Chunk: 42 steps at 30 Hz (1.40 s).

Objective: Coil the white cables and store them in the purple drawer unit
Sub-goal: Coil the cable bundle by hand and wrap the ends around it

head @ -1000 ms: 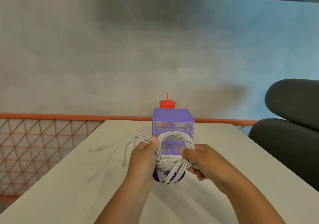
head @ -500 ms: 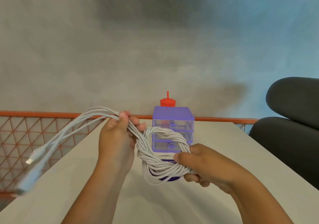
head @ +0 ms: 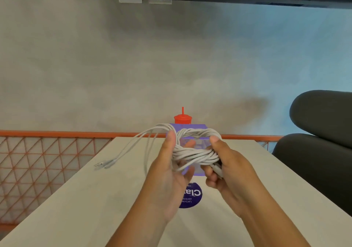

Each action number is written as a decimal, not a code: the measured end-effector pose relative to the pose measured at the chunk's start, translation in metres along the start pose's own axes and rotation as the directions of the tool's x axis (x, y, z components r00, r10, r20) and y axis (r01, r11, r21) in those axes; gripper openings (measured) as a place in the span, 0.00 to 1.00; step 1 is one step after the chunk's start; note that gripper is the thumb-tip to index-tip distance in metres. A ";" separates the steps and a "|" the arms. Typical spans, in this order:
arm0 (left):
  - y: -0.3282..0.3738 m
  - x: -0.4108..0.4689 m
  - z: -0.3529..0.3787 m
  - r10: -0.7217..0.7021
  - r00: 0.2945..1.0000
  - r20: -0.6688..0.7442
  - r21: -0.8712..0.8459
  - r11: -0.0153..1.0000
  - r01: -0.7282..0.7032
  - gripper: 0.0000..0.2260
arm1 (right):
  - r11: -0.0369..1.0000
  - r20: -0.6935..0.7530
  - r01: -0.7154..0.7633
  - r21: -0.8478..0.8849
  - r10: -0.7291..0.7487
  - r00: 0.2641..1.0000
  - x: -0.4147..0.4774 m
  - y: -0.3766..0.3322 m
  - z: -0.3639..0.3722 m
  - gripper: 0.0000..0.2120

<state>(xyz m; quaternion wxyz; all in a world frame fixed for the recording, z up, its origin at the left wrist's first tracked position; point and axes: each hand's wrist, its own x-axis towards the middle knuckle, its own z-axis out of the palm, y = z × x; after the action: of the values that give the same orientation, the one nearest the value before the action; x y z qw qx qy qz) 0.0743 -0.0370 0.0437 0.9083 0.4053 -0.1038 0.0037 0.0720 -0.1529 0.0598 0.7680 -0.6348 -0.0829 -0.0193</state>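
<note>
Swinging back in from the left, the left hand (head: 167,176) is now meeting the coil again, and the loose ends (head: 122,154), which half a second ago were flying out past the table's side, are now trailing low over the tabletop. Both hands are also carrying the bundle higher than before, so a round purple sticker (head: 194,197) is showing on the surface beneath them.

The table (head: 95,199) is narrowing away from the camera. Its left edge is running beside an orange mesh railing (head: 38,161), and its right edge is passing close to a dark padded chair (head: 314,161). Pale tabletop is lying open on both sides of the forearms (more of it on the left, under the dangling plugs (head: 103,164)).

The white cables (head: 196,152) are hanging in the air as a thick twisted ring between the hands, straight in front of the purple drawer unit (head: 198,127), which is standing near the far edge with a red straw cup (head: 182,119) just behind it.

The left hand is turning palm inward, its thumb (head: 171,138) pressing the ring's upper left and its fingers reaching through behind the strands, gripping them. The right hand (head: 228,170) is clasping the ring's right side, thumb (head: 214,140) on top and fingers curling under the bundle.
</note>
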 end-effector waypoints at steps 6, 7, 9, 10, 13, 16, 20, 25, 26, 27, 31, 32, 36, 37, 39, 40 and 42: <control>-0.003 -0.015 0.018 0.137 0.989 0.052 -0.042 0.990 -0.135 0.16 | 0.976 -0.008 0.194 0.098 -0.194 0.981 -0.015 0.006 0.021 0.20; -0.002 -0.017 0.022 0.171 0.985 0.013 -0.019 0.985 -0.171 0.10 | 0.969 0.023 0.239 0.065 -0.241 0.970 -0.017 0.006 0.023 0.20; 0.002 -0.014 0.021 0.207 0.978 -0.035 -0.048 0.977 -0.208 0.12 | 0.935 0.104 0.347 -0.070 -0.339 0.935 -0.019 0.002 0.021 0.18; 0.008 -0.014 0.020 0.198 0.979 -0.042 -0.084 0.976 -0.201 0.13 | 0.899 0.119 0.405 -0.169 -0.389 0.914 -0.018 0.001 0.017 0.18; 0.025 -0.014 0.014 0.167 0.986 -0.010 -0.099 0.981 -0.168 0.13 | 0.720 -0.040 0.482 -0.499 -0.575 0.817 -0.013 -0.006 -0.001 0.10; 0.028 -0.016 0.009 0.145 0.984 0.102 0.039 0.988 -0.150 0.14 | 0.191 0.123 0.471 -0.861 -0.820 0.559 -0.016 -0.021 -0.019 0.21; 0.022 -0.017 0.008 0.131 0.948 0.290 0.312 0.924 -0.223 0.09 | -0.170 0.393 0.483 -0.859 -0.824 0.409 -0.017 -0.025 -0.019 0.22; 0.021 -0.023 0.010 0.122 0.906 0.405 0.582 0.730 -0.359 0.08 | -0.304 0.395 0.258 -0.917 -0.775 0.493 -0.010 -0.017 -0.026 0.22; 0.024 -0.024 0.011 0.138 0.904 0.405 0.612 0.694 -0.379 0.06 | -0.283 0.350 0.206 -0.937 -0.772 0.530 -0.010 -0.016 -0.028 0.22; 0.026 -0.023 0.011 0.145 0.906 0.398 0.625 0.679 -0.384 0.05 | -0.260 0.308 0.166 -0.951 -0.758 0.574 -0.012 -0.017 -0.028 0.23; 0.028 -0.017 0.003 0.090 0.919 0.383 0.605 0.728 -0.323 0.30 | -0.121 0.062 0.011 -0.993 -0.424 0.904 -0.014 -0.026 -0.016 0.22; 0.027 -0.016 0.000 0.096 0.912 0.398 0.612 0.713 -0.342 0.33 | -0.076 0.037 0.011 -0.997 -0.348 0.937 -0.013 -0.025 -0.018 0.23; 0.021 -0.013 -0.003 0.198 0.912 0.360 0.765 0.496 -0.410 0.32 | -0.001 0.003 0.003 -1.000 -0.181 0.984 -0.004 -0.015 -0.025 0.20; 0.019 -0.012 -0.002 0.226 0.909 0.350 0.779 0.468 -0.416 0.29 | 0.021 0.012 0.016 -1.000 -0.161 0.987 -0.002 -0.013 -0.027 0.18; 0.013 -0.011 -0.004 0.280 0.894 0.350 0.811 0.387 -0.438 0.22 | 0.151 0.058 0.069 -0.986 -0.071 0.996 -0.001 -0.010 -0.033 0.12; 0.013 -0.010 -0.006 0.296 0.886 0.356 0.836 0.323 -0.444 0.20 | 0.210 0.095 0.095 -0.973 -0.012 0.995 -0.001 -0.011 -0.036 0.10; 0.015 -0.008 -0.012 0.301 0.868 0.395 0.874 0.169 -0.456 0.16 | 0.263 0.170 0.146 -0.954 0.070 0.983 -0.001 -0.012 -0.041 0.08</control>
<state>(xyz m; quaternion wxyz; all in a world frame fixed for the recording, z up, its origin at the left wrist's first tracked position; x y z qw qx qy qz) 0.0671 -0.0178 0.0451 0.4432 0.8234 -0.2370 0.2637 0.0734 -0.1951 0.0640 0.2135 -0.9668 -0.1374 -0.0277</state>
